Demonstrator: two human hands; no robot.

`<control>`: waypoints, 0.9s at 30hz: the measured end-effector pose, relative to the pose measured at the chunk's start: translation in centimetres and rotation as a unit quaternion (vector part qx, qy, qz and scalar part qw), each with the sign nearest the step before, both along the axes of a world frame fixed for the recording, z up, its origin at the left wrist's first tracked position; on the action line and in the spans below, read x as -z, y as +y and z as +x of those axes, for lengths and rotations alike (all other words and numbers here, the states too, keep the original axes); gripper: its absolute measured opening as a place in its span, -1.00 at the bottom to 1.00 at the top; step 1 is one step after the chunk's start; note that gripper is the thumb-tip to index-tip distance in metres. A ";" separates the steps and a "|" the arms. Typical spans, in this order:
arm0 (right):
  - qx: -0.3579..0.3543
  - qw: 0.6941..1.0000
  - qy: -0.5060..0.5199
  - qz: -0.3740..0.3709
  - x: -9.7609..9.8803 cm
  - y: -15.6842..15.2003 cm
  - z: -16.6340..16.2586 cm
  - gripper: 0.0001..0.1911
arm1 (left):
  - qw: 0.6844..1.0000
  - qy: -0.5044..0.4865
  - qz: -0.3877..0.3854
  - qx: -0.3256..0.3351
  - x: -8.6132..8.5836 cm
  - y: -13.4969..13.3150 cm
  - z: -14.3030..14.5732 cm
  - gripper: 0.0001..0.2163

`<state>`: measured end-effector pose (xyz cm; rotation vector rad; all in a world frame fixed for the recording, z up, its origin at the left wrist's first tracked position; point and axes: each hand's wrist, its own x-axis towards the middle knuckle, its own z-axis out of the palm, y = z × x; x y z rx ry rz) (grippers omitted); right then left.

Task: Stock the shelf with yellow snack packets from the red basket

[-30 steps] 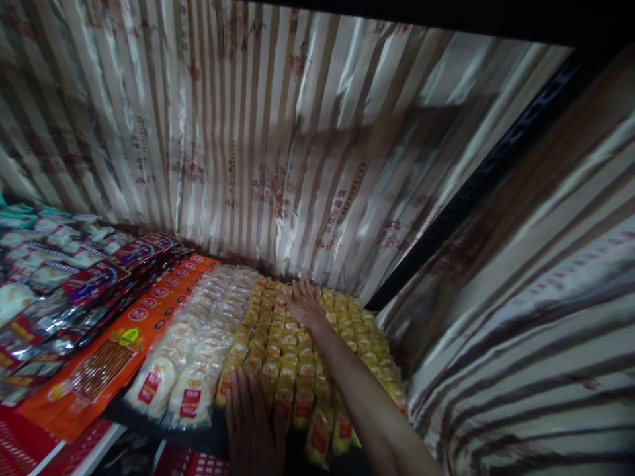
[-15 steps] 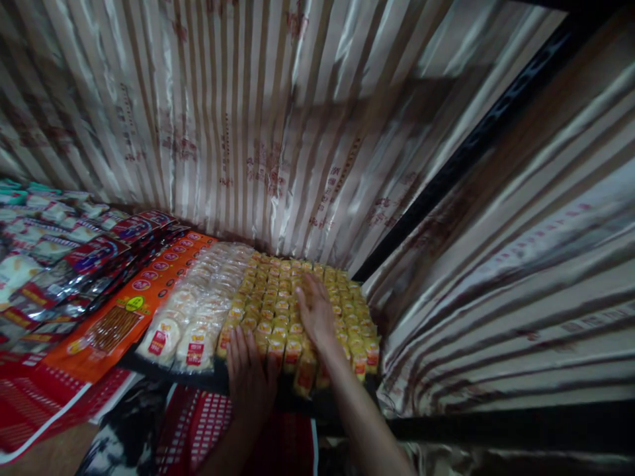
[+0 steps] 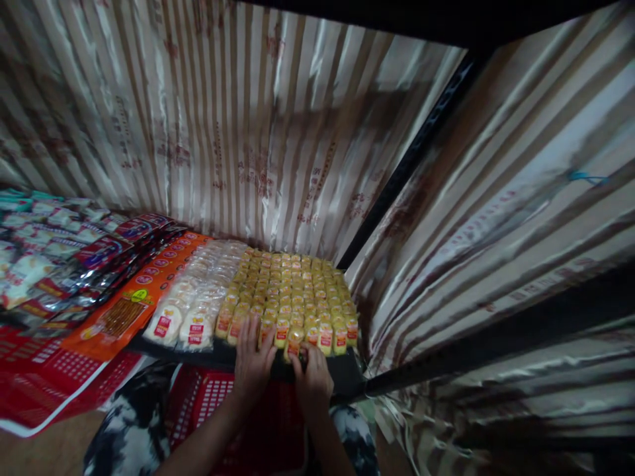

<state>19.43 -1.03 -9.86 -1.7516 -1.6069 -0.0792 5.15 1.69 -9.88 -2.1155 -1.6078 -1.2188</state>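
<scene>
Rows of small yellow-wrapped snack packets (image 3: 292, 284) stand packed together on a dark shelf (image 3: 223, 357). My left hand (image 3: 252, 360) lies against the front row with its fingers stretched out, touching the packets there. To its right, my right hand (image 3: 313, 378) pinches the lower part of one yellow snack packet (image 3: 294, 336), which sticks out a little in front of its neighbours. Left of the yellow rows are round white snacks in clear wrappers (image 3: 193, 324), with red labels on the front ones.
An orange snack bag (image 3: 124, 311) and a pile of dark and white bags (image 3: 64, 251) extend to the left. Red baskets (image 3: 208, 403) sit below the shelf. Striped plastic sheeting (image 3: 223, 132) hangs behind, and a black post (image 3: 391, 185) rises at the right.
My right hand has come back from the top of the yellow rows to a packet at the front edge. My left hand has shifted slightly right, and the view has turned a little.
</scene>
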 end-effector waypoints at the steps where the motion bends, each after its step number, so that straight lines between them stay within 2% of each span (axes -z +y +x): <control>1: -0.004 1.000 -0.001 0.002 0.0 0.2 0.0 -0.64 | 1.000 0.005 0.002 0.021 0.2 -0.3 0.2 -0.66; 3: -0.014 1.000 -0.004 0.005 0.1 0.3 0.2 -0.65 | 0.999 0.021 0.003 0.048 0.6 -0.7 0.6 -0.66; 7: -0.039 0.999 -0.023 0.001 -0.2 0.3 0.6 -0.66 | 0.996 0.067 -0.003 0.060 1.1 -1.1 0.9 -0.68; 11: -0.014 0.999 -0.034 -0.015 -0.6 0.2 0.6 -0.67 | 0.994 0.083 0.002 0.073 0.9 -1.1 1.0 -0.68; 16: -0.030 0.999 0.013 0.008 0.0 0.1 0.5 -0.66 | 0.986 0.097 0.019 0.135 1.2 -0.8 1.7 -0.69; 20: 0.035 0.996 0.066 0.055 1.0 0.1 1.5 -0.64 | 0.985 0.096 0.026 0.140 1.5 -0.2 2.5 -0.71; 23: 0.040 0.994 0.095 0.037 1.5 0.2 2.4 -0.53 | 0.982 0.109 0.024 0.151 1.5 0.0 2.8 -0.71; 27: 0.021 0.995 0.099 0.025 1.7 0.4 2.8 -0.51 | 0.979 0.120 0.010 0.164 1.3 0.1 3.0 -0.73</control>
